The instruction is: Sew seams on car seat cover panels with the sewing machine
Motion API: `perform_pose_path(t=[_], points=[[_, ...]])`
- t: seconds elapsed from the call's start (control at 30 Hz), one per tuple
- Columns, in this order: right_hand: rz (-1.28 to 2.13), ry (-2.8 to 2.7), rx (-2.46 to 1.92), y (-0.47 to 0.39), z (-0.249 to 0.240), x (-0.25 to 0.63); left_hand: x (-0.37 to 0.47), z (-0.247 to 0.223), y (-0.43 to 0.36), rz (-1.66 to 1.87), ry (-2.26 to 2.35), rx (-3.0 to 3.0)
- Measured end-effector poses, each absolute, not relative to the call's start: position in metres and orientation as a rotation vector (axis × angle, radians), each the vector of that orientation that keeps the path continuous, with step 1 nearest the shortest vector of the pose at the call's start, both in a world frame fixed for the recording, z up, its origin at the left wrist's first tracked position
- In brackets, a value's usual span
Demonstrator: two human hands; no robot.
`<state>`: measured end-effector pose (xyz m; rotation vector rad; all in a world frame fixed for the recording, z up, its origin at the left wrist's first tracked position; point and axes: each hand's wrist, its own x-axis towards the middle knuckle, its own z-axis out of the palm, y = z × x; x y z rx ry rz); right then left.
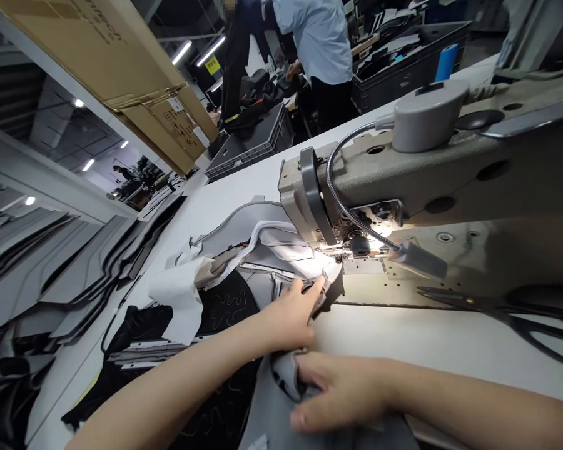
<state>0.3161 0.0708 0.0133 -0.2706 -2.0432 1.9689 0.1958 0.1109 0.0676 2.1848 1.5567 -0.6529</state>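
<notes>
A sewing machine (356, 225) stands at the right, its lamp lighting the needle area. Grey and white fabric pieces (258, 275), joined with black cloth, lie on the table and reach under the presser foot. My left hand (293, 312) rests on this fabric just in front of the needle area, fingers pointing at the foot and partly bent, pressing the edge. Nearer the camera, my right hand (333, 387) is closed round a folded grey fabric edge, with the thumb visible and some fingers hidden in the fold.
Black-handled scissors (497, 309) lie on the machine bed at right. Stacks of grey panels (75, 275) fill the left. Behind the white table (244, 187) are a cardboard box (122, 69), grey crates (258, 147) and a person in a light blue shirt (319, 37).
</notes>
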Motion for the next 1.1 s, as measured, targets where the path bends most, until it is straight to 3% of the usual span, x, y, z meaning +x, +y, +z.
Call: perform_pose_path(t=[0.07, 0.13, 0.33, 0.43, 1.1], points=[[2.160, -1.844, -0.283, 0.077, 0.018, 0.315, 0.189, 0.059, 0.118, -0.560, 1.574, 2.205], [2.019, -1.905, -0.444, 0.081, 0.013, 0.324, 0.183, 0.047, 0.127, -0.396, 1.546, 2.241], [0.192, -2.328, -0.690, 0.090, -0.040, 0.356, 0.176, 0.035, 0.137, -0.039, 1.373, 2.214], [-0.190, -2.372, -0.715, 0.092, -0.062, 0.353, 0.179, 0.036, 0.136, -0.065, 1.372, 2.205], [-0.110, -2.484, -0.923, 0.100, -0.047, 0.335, 0.203, 0.028, 0.159, -0.260, 1.334, 2.299]])
